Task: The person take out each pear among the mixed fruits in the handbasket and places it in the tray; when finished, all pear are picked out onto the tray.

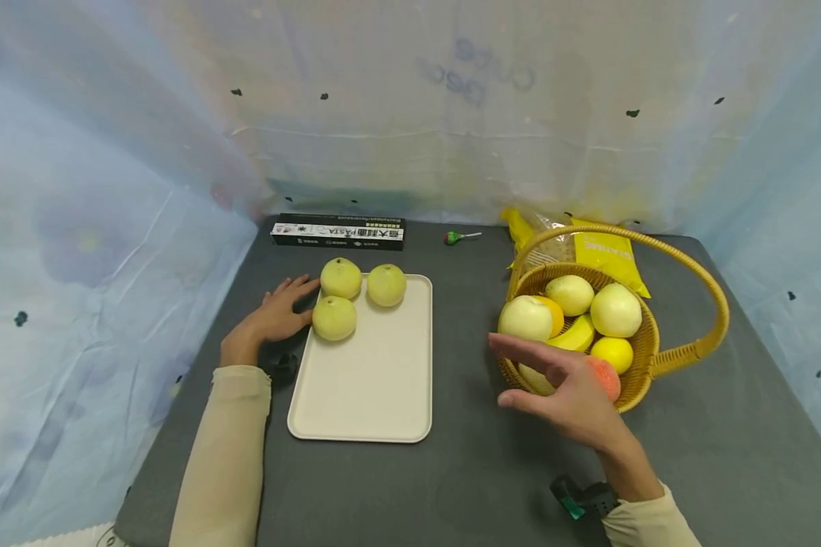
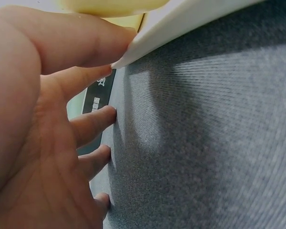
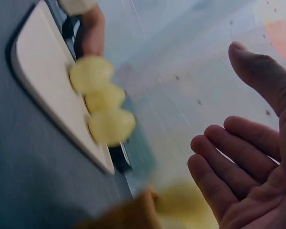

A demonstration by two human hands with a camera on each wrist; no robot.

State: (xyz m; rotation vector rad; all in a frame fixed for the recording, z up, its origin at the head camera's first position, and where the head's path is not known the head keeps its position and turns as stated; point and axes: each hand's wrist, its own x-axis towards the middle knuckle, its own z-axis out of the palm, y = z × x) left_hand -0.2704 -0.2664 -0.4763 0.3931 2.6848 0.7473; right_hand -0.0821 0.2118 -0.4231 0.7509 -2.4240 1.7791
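Note:
My left hand [image 1: 277,311] rests at the left edge of a cream rectangular tray [image 1: 376,387], fingers spread. In the left wrist view its thumb and index fingertip touch the tray's rim [image 2: 157,40]. Three pale yellow-green round fruits [image 1: 334,317] sit at the tray's far left part. My right hand [image 1: 568,391] holds nothing, thumb apart from extended fingers, over the near left side of a wicker basket [image 1: 650,334]. Inside are several pale green fruits [image 1: 616,310], a banana [image 1: 576,334], a lemon [image 1: 613,355] and a reddish fruit [image 1: 607,377] partly hidden by the hand.
The basket's tall handle [image 1: 711,304] arches toward the right. Behind the basket lies a yellow food bag [image 1: 605,254]. A black pasta box [image 1: 338,232] lies beyond the tray, and a small green-and-red lollipop-like item [image 1: 453,238] is to its right. Pale sheeting [image 1: 410,144] hangs behind the table.

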